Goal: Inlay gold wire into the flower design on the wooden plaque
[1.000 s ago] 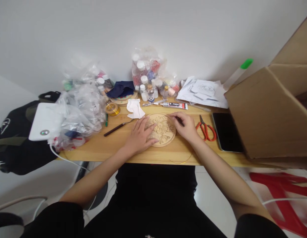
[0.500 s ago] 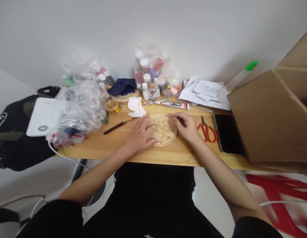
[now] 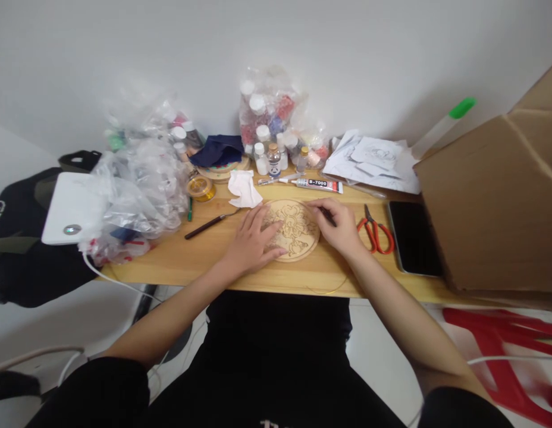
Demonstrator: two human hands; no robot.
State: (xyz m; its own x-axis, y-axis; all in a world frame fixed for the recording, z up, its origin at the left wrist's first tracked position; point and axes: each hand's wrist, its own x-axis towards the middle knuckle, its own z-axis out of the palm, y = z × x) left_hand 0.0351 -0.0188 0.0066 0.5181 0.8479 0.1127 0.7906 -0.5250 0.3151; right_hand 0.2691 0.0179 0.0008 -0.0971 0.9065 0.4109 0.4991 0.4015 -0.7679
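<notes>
A round wooden disc with a flower outline lies on the wooden table in front of me. My left hand rests flat on the disc's left side, fingers stretched out. My right hand sits at the disc's right edge, fingers pinched round a thin dark tool whose tip touches the disc.
Red-handled scissors and a dark tablet lie right of my hand, beside a big cardboard box. A B-7000 glue tube, small bottles, a tissue, a dark-handled tool and plastic bags crowd the back and left.
Both hands stay on the disc in almost the same pose. The view has shifted slightly as my head moved.
</notes>
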